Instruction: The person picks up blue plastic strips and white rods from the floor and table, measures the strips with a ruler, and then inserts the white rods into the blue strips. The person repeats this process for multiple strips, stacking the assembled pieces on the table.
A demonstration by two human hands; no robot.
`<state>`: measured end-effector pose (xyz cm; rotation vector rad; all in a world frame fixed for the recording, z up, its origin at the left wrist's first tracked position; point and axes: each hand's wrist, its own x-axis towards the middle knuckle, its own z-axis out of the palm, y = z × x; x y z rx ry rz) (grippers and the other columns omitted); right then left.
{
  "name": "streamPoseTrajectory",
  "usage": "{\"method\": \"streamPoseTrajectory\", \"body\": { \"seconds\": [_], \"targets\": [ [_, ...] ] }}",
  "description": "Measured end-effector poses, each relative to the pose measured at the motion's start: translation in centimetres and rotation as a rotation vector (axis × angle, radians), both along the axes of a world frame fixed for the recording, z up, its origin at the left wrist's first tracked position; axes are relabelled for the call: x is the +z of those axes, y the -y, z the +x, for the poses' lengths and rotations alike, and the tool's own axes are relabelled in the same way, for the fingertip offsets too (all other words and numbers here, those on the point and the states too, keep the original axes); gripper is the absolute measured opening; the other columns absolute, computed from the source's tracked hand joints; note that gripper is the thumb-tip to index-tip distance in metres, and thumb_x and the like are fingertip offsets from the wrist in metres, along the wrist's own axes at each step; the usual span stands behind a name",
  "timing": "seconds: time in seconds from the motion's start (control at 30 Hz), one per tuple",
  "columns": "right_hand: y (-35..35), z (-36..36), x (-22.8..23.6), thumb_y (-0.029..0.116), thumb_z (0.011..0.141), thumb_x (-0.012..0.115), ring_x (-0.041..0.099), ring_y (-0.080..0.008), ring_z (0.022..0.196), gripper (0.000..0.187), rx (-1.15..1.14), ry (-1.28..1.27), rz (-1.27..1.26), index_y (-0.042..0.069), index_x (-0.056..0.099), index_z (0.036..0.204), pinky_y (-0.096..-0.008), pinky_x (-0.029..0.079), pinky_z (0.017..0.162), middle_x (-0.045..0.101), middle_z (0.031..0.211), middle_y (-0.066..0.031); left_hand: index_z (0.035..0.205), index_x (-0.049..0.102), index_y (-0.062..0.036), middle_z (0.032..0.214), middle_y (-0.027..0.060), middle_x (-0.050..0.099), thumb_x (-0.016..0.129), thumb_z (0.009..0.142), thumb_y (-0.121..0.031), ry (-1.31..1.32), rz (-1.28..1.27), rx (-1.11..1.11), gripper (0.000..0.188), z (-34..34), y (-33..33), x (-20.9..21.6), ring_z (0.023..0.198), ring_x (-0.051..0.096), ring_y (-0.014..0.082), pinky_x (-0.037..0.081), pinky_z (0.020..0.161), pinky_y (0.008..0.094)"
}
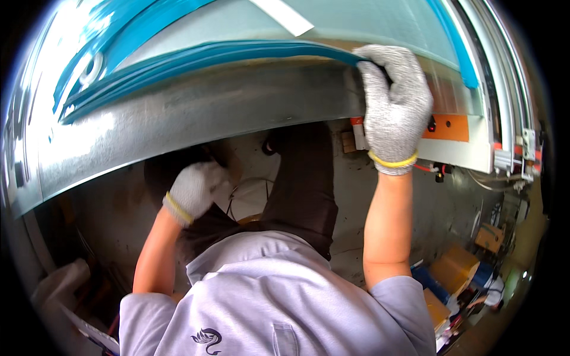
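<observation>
My right hand (396, 98), in a grey knit glove with a yellow cuff, pinches the right end of a bundle of long teal strips (231, 50) between thumb and fingers. The strips bow leftward along the near part of a glossy worktable (380, 29), just behind its rounded metal front edge (237, 98). Over my lap, below that edge and apart from the strips, is my left hand (199, 188) in a matching glove. Its fingers are blurred, so whether they hold anything cannot be made out. A white ring (91, 69) lies by the strips' left end.
A white flat strip (285, 16) and more teal strips (151, 24) lie farther back on the table. Metal rails (504, 77) and an orange plate (449, 127) stand at the right. Cardboard boxes (454, 270) sit at the lower right, near another person (493, 292).
</observation>
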<state>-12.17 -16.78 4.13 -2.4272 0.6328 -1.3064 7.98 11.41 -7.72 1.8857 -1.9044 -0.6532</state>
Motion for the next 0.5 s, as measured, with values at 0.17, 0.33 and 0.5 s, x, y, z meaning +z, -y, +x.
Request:
{"method": "streamPoseTrajectory", "body": {
  "seconds": [0.17,0.33,0.5],
  "targets": [
    [-0.4,0.4,-0.3,-0.007,0.088,0.071,0.069,-0.019,0.09,0.013,0.056,0.078,0.061,0.0,0.074,0.099,-0.0303,0.054,0.085,0.072,0.097,-0.008,0.106,0.076,-0.0027,0.108,0.02,0.073,0.063,0.095,-0.014,0.114,0.707,0.203,0.021,2.7,1.0,-16.5,0.1,0.069,0.0393,0.055,0.087,0.0456],
    [-0.8,1.0,-0.1,-0.009,0.089,0.07,0.068,-0.0156,0.093,0.016,0.012,0.034,0.113,-0.001,0.074,0.103,-0.0283,0.055,0.086,0.069,0.098,-0.0069,0.14,0.064,-0.019,0.137,0.0153,0.067,0.06,0.1,-0.026,0.062,0.89,-0.23,0.04,-4.6,1.7,-26.8,0.124,0.064,0.0336,0.049,0.107,0.0446],
    [-0.9,0.7,0.5,-0.013,0.086,0.067,0.065,-0.0184,0.089,0.015,-0.092,-0.011,0.105,-0.003,0.071,0.097,-0.0298,0.055,0.083,0.067,0.094,-0.0091,0.151,0.054,-0.0353,0.144,0.0116,0.063,0.059,0.099,-0.026,0.024,0.767,-0.601,0.053,-13.0,1.7,-26.9,0.13,0.06,0.0346,0.046,0.112,0.0439]
  ]
}}
